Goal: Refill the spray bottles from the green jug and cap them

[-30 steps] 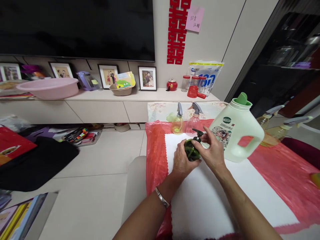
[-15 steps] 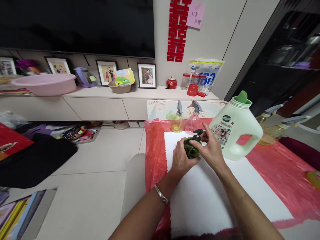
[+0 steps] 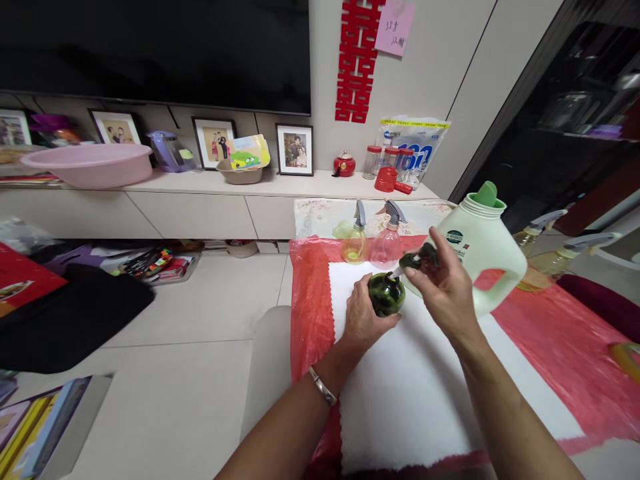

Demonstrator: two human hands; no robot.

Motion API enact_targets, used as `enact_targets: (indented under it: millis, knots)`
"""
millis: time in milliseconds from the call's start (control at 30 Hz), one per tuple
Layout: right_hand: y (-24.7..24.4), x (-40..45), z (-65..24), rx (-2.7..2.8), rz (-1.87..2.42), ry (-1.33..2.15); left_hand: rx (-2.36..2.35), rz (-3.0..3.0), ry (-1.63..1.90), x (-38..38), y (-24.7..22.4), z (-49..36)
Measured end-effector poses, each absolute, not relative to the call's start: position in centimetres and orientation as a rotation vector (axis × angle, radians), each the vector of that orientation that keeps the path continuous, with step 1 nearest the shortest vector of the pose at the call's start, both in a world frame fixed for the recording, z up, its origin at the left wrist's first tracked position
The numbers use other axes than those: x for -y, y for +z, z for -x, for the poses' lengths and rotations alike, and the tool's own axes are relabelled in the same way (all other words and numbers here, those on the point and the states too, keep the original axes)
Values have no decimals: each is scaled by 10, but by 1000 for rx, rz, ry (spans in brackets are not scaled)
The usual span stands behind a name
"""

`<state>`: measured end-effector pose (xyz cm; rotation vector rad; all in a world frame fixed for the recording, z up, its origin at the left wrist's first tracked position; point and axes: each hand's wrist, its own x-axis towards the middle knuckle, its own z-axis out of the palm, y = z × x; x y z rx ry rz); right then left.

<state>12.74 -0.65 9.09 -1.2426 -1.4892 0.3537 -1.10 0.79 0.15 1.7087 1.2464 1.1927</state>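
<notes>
My left hand [image 3: 364, 309] is wrapped round a dark green pump bottle [image 3: 387, 296], whose neck is uncovered. Between the thumb and fingers of my right hand [image 3: 445, 283] is the black pump head [image 3: 423, 257], tilted, with its pale tube slanting down to the bottle's mouth. I cannot see how far the tube reaches inside. Just behind my right hand stands a large pale green detergent jug [image 3: 493, 243] with a green piece [image 3: 486, 193] in its open mouth. A yellow spray bottle [image 3: 355, 244] and a pink spray bottle [image 3: 386, 245] stand beyond the green bottle.
A white cloth [image 3: 400, 400] lies over red plastic sheeting [image 3: 310, 293] on the table. More spray bottles [image 3: 555, 263] stand at the right. Behind, a long cabinet [image 3: 200, 207] carries a pink basin [image 3: 95, 167], photo frames and red-lidded jars [image 3: 371, 162].
My right hand has lifted the pump head off the bottle's neck and moved up and right with it, baring the tube. My left hand keeps its hold on the bottle.
</notes>
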Motion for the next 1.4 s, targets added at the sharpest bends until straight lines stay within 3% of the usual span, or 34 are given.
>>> enact_targets:
  millis: [233,367,600,767,1100,1400]
  knots:
    - [135,36,-133,1292,938,189,-1258,-1668,1165,-6,3,12]
    - [139,52,-150,1236,1001,107,-1250,-1583,1244,-6,4,13]
    - [84,44,-184,1459,1601,592,-1274,-1510,1359,-9,3,13]
    - [42,22,-179,1558,1817,633,-1288,-1534,1358,-10,1,13]
    - [15,17,-163,1710,1839,399,-1312,-1629,1320,-10,0,11]
    - [80,57,-207,1274,1554,-231,-1305,-1629,1267,-7,1,13]
